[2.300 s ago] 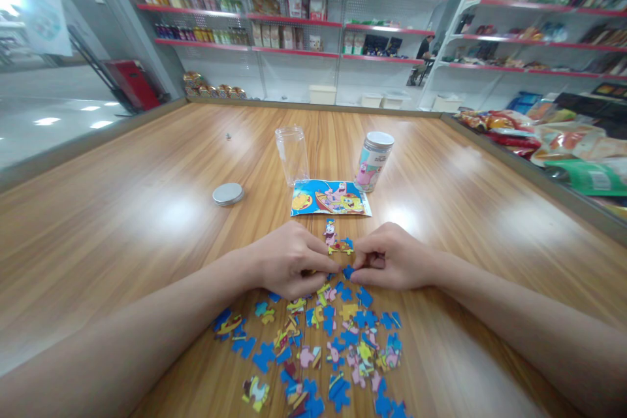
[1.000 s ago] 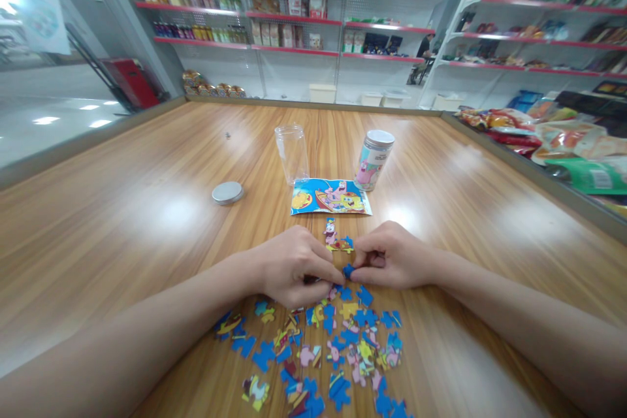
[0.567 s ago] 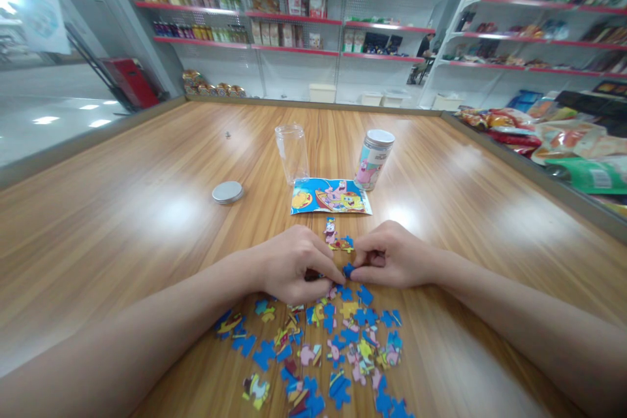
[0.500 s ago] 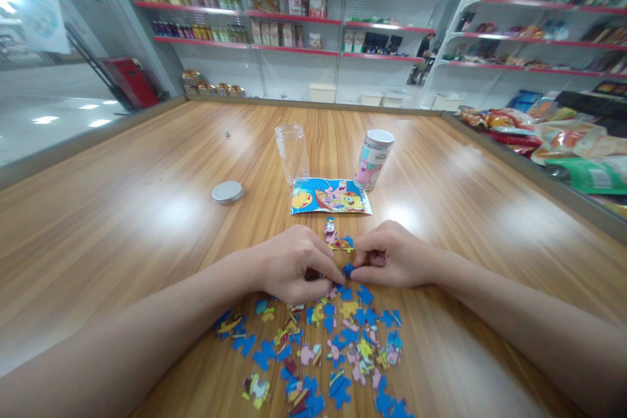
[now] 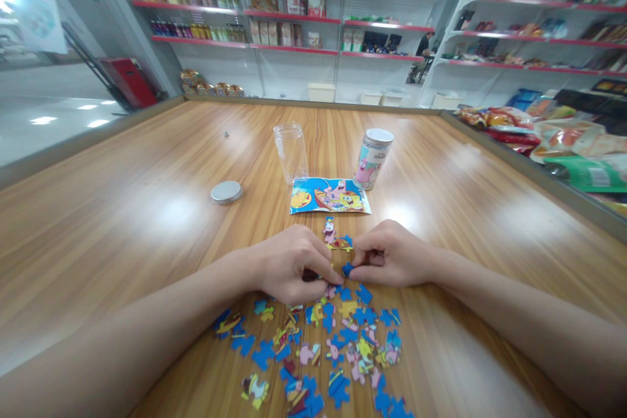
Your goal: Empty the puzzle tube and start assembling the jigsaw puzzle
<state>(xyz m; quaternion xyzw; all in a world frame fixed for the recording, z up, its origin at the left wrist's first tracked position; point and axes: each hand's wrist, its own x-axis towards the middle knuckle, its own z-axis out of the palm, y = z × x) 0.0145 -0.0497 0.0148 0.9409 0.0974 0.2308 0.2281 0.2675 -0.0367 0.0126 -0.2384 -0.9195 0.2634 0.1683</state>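
A small blue jigsaw piece (image 5: 347, 269) is pinched between the thumb and forefinger of my right hand (image 5: 392, 255). Just left of it, my left hand (image 5: 294, 264) is curled, its forefinger reaching down beside that piece; whatever lies within its fingers is hidden. Beyond the hands, a few joined jigsaw pieces (image 5: 330, 232) show a pink figure. Loose jigsaw pieces (image 5: 264, 354), mostly blue, yellow and pink, spread over the wood nearest me. A picture sheet (image 5: 330, 196) with cartoon characters lies past the joined pieces.
Behind the sheet stand a clear jar (image 5: 291, 153) and a printed canister (image 5: 373, 158). A silver lid (image 5: 226, 192) lies to the left on the wooden table (image 5: 147, 163). Packaged goods (image 5: 582, 170) are heaped at the right, past the table's raised edge. Stocked shelves (image 5: 294, 13) line the back.
Both hands keep nearly the same pose, the right one still holding the blue jigsaw piece. The view has shifted very slightly; the other things stay in place.
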